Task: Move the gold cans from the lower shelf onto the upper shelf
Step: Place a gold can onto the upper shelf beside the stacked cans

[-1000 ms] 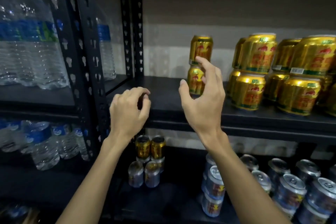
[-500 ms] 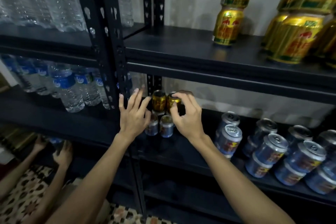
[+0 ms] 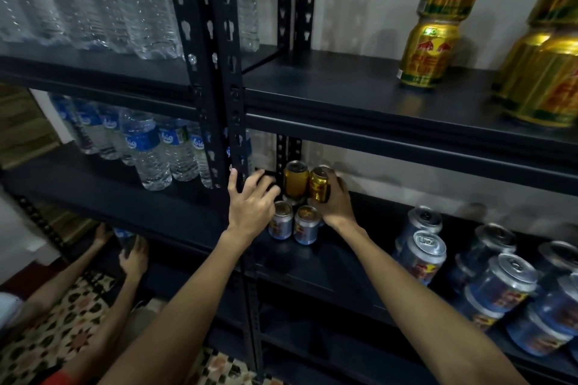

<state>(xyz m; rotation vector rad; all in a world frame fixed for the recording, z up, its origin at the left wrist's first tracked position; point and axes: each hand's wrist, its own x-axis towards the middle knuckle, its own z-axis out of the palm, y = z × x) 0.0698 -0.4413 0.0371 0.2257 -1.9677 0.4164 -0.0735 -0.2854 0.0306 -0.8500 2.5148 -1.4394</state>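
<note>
One wide-angle camera on the person's head looks forward and down at a black rack [image 3: 233, 87] from close by. The upper shelf [image 3: 344, 87] crosses mid-frame, the lower shelf [image 3: 328, 262] lies beneath, and the patterned floor [image 3: 37, 350] fills the bottom left corner.

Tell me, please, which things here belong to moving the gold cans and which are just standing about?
Job: left gold can; right gold can, gripped by the right hand; left hand, open beside it; upper shelf with stacked gold cans.
Bystanders: water bottles; silver-blue cans; another person's hands.
</note>
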